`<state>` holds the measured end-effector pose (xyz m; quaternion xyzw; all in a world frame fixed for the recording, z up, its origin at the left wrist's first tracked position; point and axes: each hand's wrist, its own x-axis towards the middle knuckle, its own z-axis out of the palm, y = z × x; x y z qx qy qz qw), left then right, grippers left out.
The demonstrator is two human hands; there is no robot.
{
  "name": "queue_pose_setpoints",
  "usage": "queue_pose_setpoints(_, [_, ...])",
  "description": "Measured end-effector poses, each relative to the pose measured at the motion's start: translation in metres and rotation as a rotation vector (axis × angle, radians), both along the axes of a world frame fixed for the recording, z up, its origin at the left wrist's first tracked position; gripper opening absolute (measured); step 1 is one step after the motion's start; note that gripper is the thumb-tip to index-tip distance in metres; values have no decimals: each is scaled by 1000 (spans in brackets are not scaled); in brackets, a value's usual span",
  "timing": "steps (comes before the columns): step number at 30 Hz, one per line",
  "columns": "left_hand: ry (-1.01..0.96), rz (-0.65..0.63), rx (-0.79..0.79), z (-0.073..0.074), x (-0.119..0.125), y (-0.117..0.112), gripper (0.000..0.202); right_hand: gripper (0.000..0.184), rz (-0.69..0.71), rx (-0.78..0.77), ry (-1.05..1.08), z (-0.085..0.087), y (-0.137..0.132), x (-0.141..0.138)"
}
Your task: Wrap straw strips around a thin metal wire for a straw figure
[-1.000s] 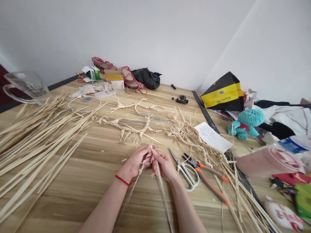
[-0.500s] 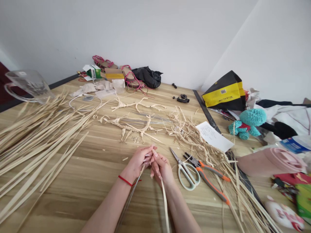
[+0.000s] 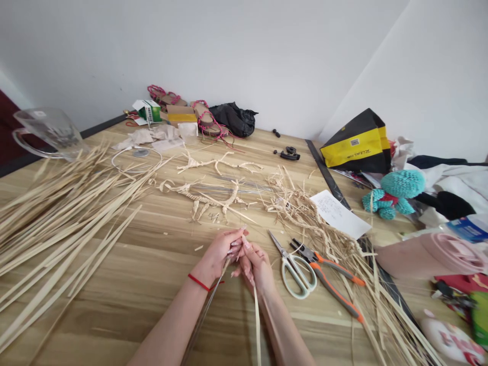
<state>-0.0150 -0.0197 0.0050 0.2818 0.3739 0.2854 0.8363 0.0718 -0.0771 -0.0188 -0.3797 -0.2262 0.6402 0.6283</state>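
Note:
My left hand (image 3: 217,254) and my right hand (image 3: 256,264) meet over the wooden table (image 3: 125,284), fingers pinched together on a pale straw strip (image 3: 256,320) and thin wire rods (image 3: 206,310) that run back toward me. A red cord circles my left wrist. Just beyond my fingertips lies a half-woven straw figure (image 3: 213,198). Scissors (image 3: 293,264) and orange-handled pliers (image 3: 328,279) rest right of my right hand.
A big spread of straw strips (image 3: 57,218) covers the left of the table, a tangled straw pile (image 3: 312,218) the right. A glass jug (image 3: 49,133) stands far left. A paper note (image 3: 339,213), teal crochet toy (image 3: 394,193), yellow-black bag (image 3: 356,145) and sandals (image 3: 206,119) lie beyond.
My hands stay joined on the straw; the right hand has turned slightly and the strip hangs more straight toward me. The view has shifted a little.

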Motion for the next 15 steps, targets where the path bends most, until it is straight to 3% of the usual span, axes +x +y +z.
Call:
queue_pose_setpoints(8, [-92,-105,-19,-3,-6,1,27,31,-13,-6,-28,1,2,-2])
queue_pose_setpoints(15, [-238,-77,48,-1,-13,7,38,32,54,22,30,1,6,5])
